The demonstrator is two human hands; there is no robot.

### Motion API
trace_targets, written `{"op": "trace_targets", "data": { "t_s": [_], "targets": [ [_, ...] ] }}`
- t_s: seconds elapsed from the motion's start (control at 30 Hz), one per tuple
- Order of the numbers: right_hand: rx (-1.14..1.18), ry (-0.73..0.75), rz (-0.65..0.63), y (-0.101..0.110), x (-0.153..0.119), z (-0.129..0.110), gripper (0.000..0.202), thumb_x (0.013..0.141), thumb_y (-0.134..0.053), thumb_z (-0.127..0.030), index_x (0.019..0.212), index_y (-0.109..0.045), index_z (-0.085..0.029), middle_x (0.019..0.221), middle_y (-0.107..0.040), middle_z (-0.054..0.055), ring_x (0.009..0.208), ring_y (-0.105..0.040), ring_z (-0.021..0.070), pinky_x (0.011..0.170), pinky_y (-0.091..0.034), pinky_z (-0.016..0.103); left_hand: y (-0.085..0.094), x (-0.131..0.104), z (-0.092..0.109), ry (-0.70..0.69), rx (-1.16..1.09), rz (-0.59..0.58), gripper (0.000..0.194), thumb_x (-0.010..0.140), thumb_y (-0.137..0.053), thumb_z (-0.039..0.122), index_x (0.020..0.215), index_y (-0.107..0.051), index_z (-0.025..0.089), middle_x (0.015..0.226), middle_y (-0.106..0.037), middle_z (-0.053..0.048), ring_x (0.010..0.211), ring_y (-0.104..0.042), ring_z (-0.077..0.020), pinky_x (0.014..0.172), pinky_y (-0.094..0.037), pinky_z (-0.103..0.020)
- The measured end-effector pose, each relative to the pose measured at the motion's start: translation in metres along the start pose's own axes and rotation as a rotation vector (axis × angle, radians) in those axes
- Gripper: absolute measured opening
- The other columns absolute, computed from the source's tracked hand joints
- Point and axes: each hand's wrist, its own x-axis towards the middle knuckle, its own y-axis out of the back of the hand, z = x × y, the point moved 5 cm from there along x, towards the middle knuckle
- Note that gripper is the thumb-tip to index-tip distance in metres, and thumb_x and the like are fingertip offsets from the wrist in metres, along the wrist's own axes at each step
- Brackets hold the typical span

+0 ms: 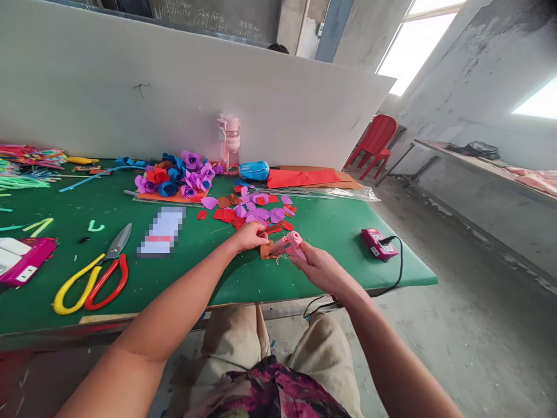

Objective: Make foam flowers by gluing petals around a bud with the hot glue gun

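My right hand (319, 264) is wrapped round a pink hot glue gun (289, 244), its nozzle pointing left. The nozzle is close to a brown paper petal (267, 251) lying on the green tabletop. Just left of it, my left hand (250, 236) is closed in a pinch, with a reddish-brown paper piece (273, 230) at its fingertips. A thin wire seems to stick out leftward near that hand. Beyond both hands lies a loose spread of purple, red and brown paper petals (255, 206). Fine glue strands hang below the nozzle.
Finished paper flowers (178, 174) are heaped at the back, beside a pink bottle (229, 142). Yellow-and-red-handled scissors (102, 270) and a blurred-out phone (162, 232) lie left. A pink power strip (379, 244) with a black cord (401, 264) sits right, near the table's edge.
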Motion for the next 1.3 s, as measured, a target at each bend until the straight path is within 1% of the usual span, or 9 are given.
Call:
{"op": "trace_targets", "data": {
  "t_s": [0.17, 0.3, 0.5, 0.77, 0.93, 1.1, 1.3],
  "targets": [
    [-0.034, -0.017, 0.017, 0.002, 0.0, 0.004, 0.021, 0.089, -0.04, -0.038, 0.089, -0.051, -0.02, 0.082, -0.063, 0.005, 0.069, -0.052, 0.0173, 0.059, -0.031, 0.025, 0.0, 0.0, -0.001, 0.009, -0.005, 0.001, 0.008, 0.059, -0.06, 0.022, 0.058, -0.056, 0.015, 0.057, -0.056, 0.002, 0.054, -0.048, -0.0122, 0.051, -0.031, -0.023],
    [-0.046, -0.029, 0.023, 0.004, -0.002, 0.006, 0.019, 0.089, -0.04, -0.036, 0.085, -0.05, -0.02, 0.082, -0.063, 0.004, 0.067, -0.051, 0.0165, 0.058, -0.03, 0.024, 0.001, -0.001, 0.0, 0.024, -0.011, -0.001, 0.009, 0.059, -0.06, 0.023, 0.059, -0.057, 0.015, 0.056, -0.054, 0.002, 0.055, -0.048, -0.0124, 0.052, -0.031, -0.023],
    [-0.051, -0.037, 0.046, 0.005, -0.002, 0.007, 0.02, 0.089, -0.04, -0.037, 0.089, -0.052, -0.02, 0.083, -0.063, 0.005, 0.068, -0.052, 0.017, 0.059, -0.031, 0.025, 0.001, -0.001, 0.002, 0.015, -0.003, -0.002, 0.011, 0.06, -0.061, 0.025, 0.059, -0.057, 0.014, 0.056, -0.053, 0.003, 0.054, -0.046, -0.0117, 0.052, -0.031, -0.023],
    [0.014, -0.042, 0.098, 0.009, -0.006, 0.015, 0.02, 0.088, -0.042, -0.038, 0.091, -0.054, -0.021, 0.084, -0.064, 0.005, 0.07, -0.055, 0.0171, 0.06, -0.034, 0.025, 0.001, -0.002, 0.003, 0.009, -0.007, -0.011, 0.008, 0.06, -0.061, 0.022, 0.058, -0.057, 0.014, 0.056, -0.054, 0.002, 0.054, -0.047, -0.0115, 0.052, -0.03, -0.023],
    [0.112, 0.001, 0.092, 0.009, -0.007, 0.012, 0.021, 0.089, -0.04, -0.039, 0.091, -0.052, -0.022, 0.082, -0.063, 0.003, 0.067, -0.053, 0.016, 0.059, -0.036, 0.025, 0.002, -0.002, 0.006, 0.01, -0.005, -0.013, 0.01, 0.059, -0.063, 0.023, 0.059, -0.058, 0.014, 0.057, -0.055, 0.002, 0.055, -0.048, -0.0126, 0.052, -0.031, -0.024],
    [0.066, 0.01, 0.071, 0.001, -0.002, 0.005, 0.021, 0.089, -0.041, -0.039, 0.084, -0.05, -0.021, 0.078, -0.062, 0.003, 0.065, -0.052, 0.0156, 0.057, -0.034, 0.024, 0.002, -0.003, 0.008, -0.005, 0.013, -0.019, 0.013, 0.061, -0.063, 0.026, 0.06, -0.059, 0.014, 0.056, -0.053, 0.002, 0.055, -0.047, -0.0126, 0.052, -0.031, -0.024],
    [0.02, 0.0, 0.048, -0.001, -0.001, 0.0, 0.018, 0.089, -0.042, -0.035, 0.09, -0.053, -0.021, 0.08, -0.063, 0.004, 0.066, -0.052, 0.0154, 0.058, -0.033, 0.024, 0.001, -0.003, 0.007, -0.005, 0.021, -0.024, 0.014, 0.061, -0.062, 0.028, 0.06, -0.058, 0.014, 0.056, -0.052, 0.002, 0.055, -0.046, -0.0124, 0.051, -0.03, -0.024]
  ]
}}
